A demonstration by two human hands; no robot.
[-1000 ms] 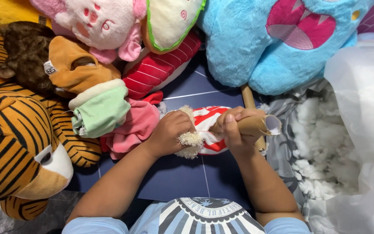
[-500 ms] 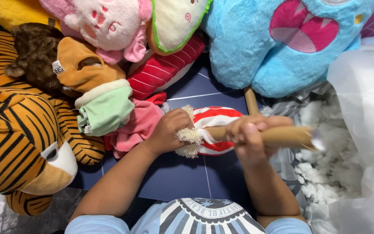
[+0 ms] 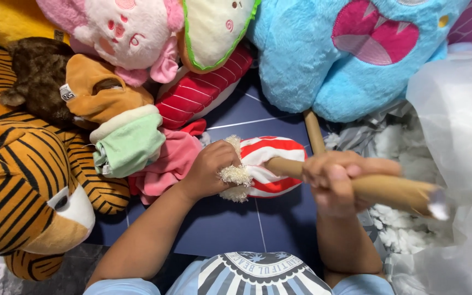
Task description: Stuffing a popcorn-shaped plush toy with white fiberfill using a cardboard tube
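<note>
The right hand (image 3: pixel 334 180) is closed around a brown cardboard tube (image 3: pixel 381 188), gripping it near mid-length; the tube's near end is blurred and lies over loose white stuffing (image 3: pixel 394 221) beside a clear plastic bag (image 3: pixel 460 136). The tube's far end enters the opening of a red-and-white striped plush piece (image 3: pixel 271 164) lying on the dark blue floor (image 3: pixel 230 224). The left hand (image 3: pixel 211 169) is clenched on the fuzzy cream edge of this piece, holding it just beside a pink cloth (image 3: pixel 167 164). A second tube (image 3: pixel 313 131) lies behind the striped piece. Further out: a tiger plush (image 3: pixel 23 186) at left, a brown dog plush (image 3: pixel 88 93), a pink-and-white plush (image 3: pixel 121 33), and a blue monster plush (image 3: pixel 350 54) at the far side.
</note>
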